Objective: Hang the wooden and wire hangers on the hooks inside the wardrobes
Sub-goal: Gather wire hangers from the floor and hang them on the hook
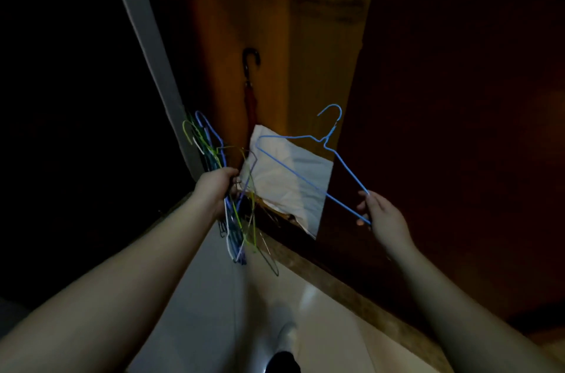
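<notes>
A single blue wire hanger (308, 158) was held out in front of the open wardrobe (275, 36), its hook uppermost and close to the edge of the dark door (458, 97) on the right. The right hand (377, 213) pinched its lower corner, fingers curled round the wire. The left hand (218, 186) was clamped on a bundle of wire hangers (232, 213), blue, green and white, whose hooks fanned up beside the grey frame (146, 36) and whose bottoms dangled toward the floor (321, 311).

No hanging hook could be made out in the dim interior; only an umbrella (249, 82) stood upright in the corner, above a sheet of white paper (290, 183) on the wardrobe's base.

The likeliest trouble, I judged, was snagging: the bundle looked tangled, and the held hanger's hook could catch the door edge or the umbrella handle. The opening was narrow between frame and door, leaving little sideways room.
</notes>
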A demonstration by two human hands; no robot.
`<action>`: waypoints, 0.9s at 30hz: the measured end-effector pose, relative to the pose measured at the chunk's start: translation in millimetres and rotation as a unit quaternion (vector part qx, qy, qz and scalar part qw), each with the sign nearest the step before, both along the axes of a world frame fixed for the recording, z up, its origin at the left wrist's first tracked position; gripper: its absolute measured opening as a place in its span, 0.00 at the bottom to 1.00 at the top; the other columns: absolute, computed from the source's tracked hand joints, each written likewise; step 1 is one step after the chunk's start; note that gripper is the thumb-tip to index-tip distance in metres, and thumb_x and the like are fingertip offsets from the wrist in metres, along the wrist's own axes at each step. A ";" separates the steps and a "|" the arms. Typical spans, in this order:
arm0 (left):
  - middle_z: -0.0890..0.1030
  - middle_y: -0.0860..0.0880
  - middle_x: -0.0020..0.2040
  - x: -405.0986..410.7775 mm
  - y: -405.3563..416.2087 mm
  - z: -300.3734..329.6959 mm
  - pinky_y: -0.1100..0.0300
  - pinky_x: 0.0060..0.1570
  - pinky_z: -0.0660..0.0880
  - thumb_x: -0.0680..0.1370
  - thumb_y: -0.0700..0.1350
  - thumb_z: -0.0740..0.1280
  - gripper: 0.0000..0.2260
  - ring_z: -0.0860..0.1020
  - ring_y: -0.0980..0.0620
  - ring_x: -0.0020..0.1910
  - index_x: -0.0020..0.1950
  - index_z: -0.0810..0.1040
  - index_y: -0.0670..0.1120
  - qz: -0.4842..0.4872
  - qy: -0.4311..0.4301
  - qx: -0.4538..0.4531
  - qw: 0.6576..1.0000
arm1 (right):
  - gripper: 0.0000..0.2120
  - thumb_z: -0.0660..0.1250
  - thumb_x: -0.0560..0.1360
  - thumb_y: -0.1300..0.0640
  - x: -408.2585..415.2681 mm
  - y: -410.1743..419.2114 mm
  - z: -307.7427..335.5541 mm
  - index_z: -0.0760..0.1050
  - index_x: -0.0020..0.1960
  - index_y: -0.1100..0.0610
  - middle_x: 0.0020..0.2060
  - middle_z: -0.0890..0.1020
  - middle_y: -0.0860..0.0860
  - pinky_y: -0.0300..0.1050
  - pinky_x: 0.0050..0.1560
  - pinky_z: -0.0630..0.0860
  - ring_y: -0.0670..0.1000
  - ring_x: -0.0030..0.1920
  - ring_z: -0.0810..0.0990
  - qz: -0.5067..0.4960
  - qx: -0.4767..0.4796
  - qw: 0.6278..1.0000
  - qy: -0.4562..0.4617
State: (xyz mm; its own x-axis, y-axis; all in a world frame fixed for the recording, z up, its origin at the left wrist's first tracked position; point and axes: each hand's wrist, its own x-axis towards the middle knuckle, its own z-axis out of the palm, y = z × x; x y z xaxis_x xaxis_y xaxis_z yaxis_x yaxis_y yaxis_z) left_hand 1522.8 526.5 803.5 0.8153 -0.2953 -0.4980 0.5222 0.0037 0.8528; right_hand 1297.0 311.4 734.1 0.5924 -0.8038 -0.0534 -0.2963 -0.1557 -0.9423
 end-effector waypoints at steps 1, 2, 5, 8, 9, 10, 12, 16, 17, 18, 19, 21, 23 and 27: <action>0.66 0.51 0.18 14.4 -5.8 9.0 0.69 0.19 0.64 0.80 0.36 0.60 0.13 0.63 0.56 0.14 0.35 0.67 0.43 -0.004 -0.010 -0.004 1.000 | 0.12 0.55 0.84 0.55 21.2 -6.3 4.5 0.76 0.59 0.56 0.41 0.78 0.52 0.29 0.29 0.68 0.39 0.26 0.76 0.004 -0.003 1.000 -0.008; 0.66 0.50 0.19 29.6 -12.2 17.4 0.69 0.18 0.64 0.80 0.36 0.60 0.13 0.63 0.56 0.14 0.35 0.67 0.43 -0.007 -0.017 -0.009 1.000 | 0.12 0.55 0.84 0.56 42.9 -12.1 9.9 0.76 0.58 0.56 0.41 0.78 0.52 0.28 0.29 0.68 0.39 0.25 0.76 0.008 -0.006 1.000 -0.018; 0.65 0.49 0.25 80.2 -29.5 40.0 0.66 0.21 0.66 0.80 0.36 0.59 0.12 0.63 0.56 0.15 0.36 0.67 0.44 -0.005 -0.034 -0.017 0.999 | 0.11 0.55 0.84 0.56 109.7 -31.4 21.1 0.76 0.58 0.55 0.42 0.77 0.53 0.30 0.33 0.72 0.39 0.27 0.76 0.019 -0.005 0.998 -0.058; 0.64 0.48 0.27 124.6 -46.0 61.5 0.62 0.25 0.66 0.80 0.36 0.59 0.12 0.63 0.55 0.15 0.36 0.66 0.44 -0.006 -0.047 -0.033 0.998 | 0.12 0.56 0.84 0.54 169.0 -46.5 32.7 0.77 0.58 0.54 0.41 0.77 0.51 0.33 0.38 0.73 0.39 0.28 0.77 0.024 -0.012 0.997 -0.075; 0.64 0.48 0.26 137.3 -50.9 68.0 0.61 0.25 0.66 0.80 0.36 0.59 0.12 0.63 0.55 0.15 0.36 0.67 0.43 -0.002 -0.052 -0.038 0.998 | 0.12 0.56 0.84 0.54 186.9 -52.1 36.9 0.77 0.59 0.54 0.40 0.77 0.49 0.31 0.34 0.71 0.40 0.28 0.77 0.025 -0.016 0.996 -0.082; 0.64 0.48 0.25 149.5 -55.8 73.7 0.61 0.26 0.66 0.80 0.36 0.60 0.13 0.63 0.55 0.15 0.35 0.67 0.43 0.004 -0.056 -0.043 0.997 | 0.12 0.56 0.84 0.54 203.4 -56.7 42.3 0.77 0.59 0.55 0.39 0.77 0.49 0.30 0.31 0.69 0.41 0.28 0.77 0.025 -0.020 0.995 -0.090; 0.65 0.48 0.23 172.6 -64.6 83.9 0.61 0.25 0.66 0.79 0.36 0.61 0.12 0.63 0.55 0.16 0.35 0.68 0.42 0.015 -0.064 -0.051 0.997 | 0.12 0.55 0.84 0.55 231.9 -66.0 54.2 0.77 0.58 0.56 0.39 0.76 0.50 0.29 0.29 0.68 0.41 0.27 0.77 0.022 -0.027 0.993 -0.109; 0.66 0.48 0.25 219.1 -82.9 106.5 0.64 0.23 0.67 0.79 0.37 0.62 0.11 0.64 0.55 0.17 0.36 0.70 0.42 0.017 -0.070 -0.077 0.994 | 0.11 0.55 0.84 0.55 281.5 -87.1 78.9 0.76 0.58 0.53 0.37 0.76 0.48 0.31 0.31 0.69 0.43 0.28 0.77 0.009 -0.046 0.991 -0.124; 0.66 0.49 0.24 229.9 -87.9 112.5 0.64 0.23 0.67 0.79 0.37 0.62 0.11 0.64 0.55 0.17 0.36 0.70 0.42 0.013 -0.071 -0.085 0.994 | 0.11 0.55 0.84 0.54 293.0 -93.0 84.1 0.76 0.59 0.52 0.37 0.76 0.47 0.31 0.31 0.69 0.43 0.28 0.77 0.007 -0.051 0.991 -0.124; 0.66 0.49 0.23 241.0 -93.1 118.2 0.64 0.23 0.67 0.79 0.37 0.62 0.11 0.64 0.55 0.17 0.36 0.70 0.42 0.010 -0.072 -0.093 0.993 | 0.12 0.55 0.84 0.54 304.3 -98.1 90.0 0.76 0.59 0.52 0.37 0.77 0.47 0.31 0.31 0.69 0.42 0.28 0.77 0.005 -0.055 0.990 -0.127; 0.67 0.50 0.22 252.2 -97.7 122.9 0.64 0.24 0.67 0.79 0.37 0.62 0.11 0.64 0.55 0.17 0.36 0.70 0.43 0.004 -0.073 -0.100 0.992 | 0.12 0.55 0.84 0.54 314.8 -102.7 94.8 0.76 0.59 0.52 0.37 0.77 0.47 0.31 0.31 0.70 0.42 0.28 0.77 0.001 -0.062 0.990 -0.129; 0.66 0.50 0.21 275.3 -109.7 133.3 0.64 0.24 0.66 0.79 0.37 0.62 0.11 0.64 0.56 0.16 0.36 0.70 0.43 -0.006 -0.077 -0.118 0.990 | 0.11 0.55 0.84 0.54 334.0 -112.3 107.0 0.76 0.58 0.52 0.38 0.77 0.48 0.31 0.32 0.71 0.41 0.28 0.77 -0.007 -0.076 0.988 -0.136; 0.66 0.51 0.21 297.9 -121.5 145.7 0.64 0.23 0.66 0.78 0.37 0.63 0.11 0.64 0.56 0.16 0.36 0.70 0.43 -0.021 -0.085 -0.136 0.987 | 0.11 0.55 0.84 0.54 351.8 -120.3 121.6 0.76 0.57 0.52 0.39 0.77 0.48 0.30 0.31 0.71 0.40 0.27 0.77 -0.022 -0.090 0.986 -0.139; 0.66 0.52 0.19 343.5 -143.1 172.8 0.63 0.24 0.66 0.78 0.37 0.64 0.12 0.64 0.56 0.16 0.34 0.69 0.43 -0.057 -0.101 -0.159 0.980 | 0.11 0.56 0.84 0.53 388.0 -136.8 153.9 0.76 0.57 0.52 0.40 0.78 0.49 0.30 0.31 0.70 0.41 0.26 0.78 -0.067 -0.113 0.980 -0.147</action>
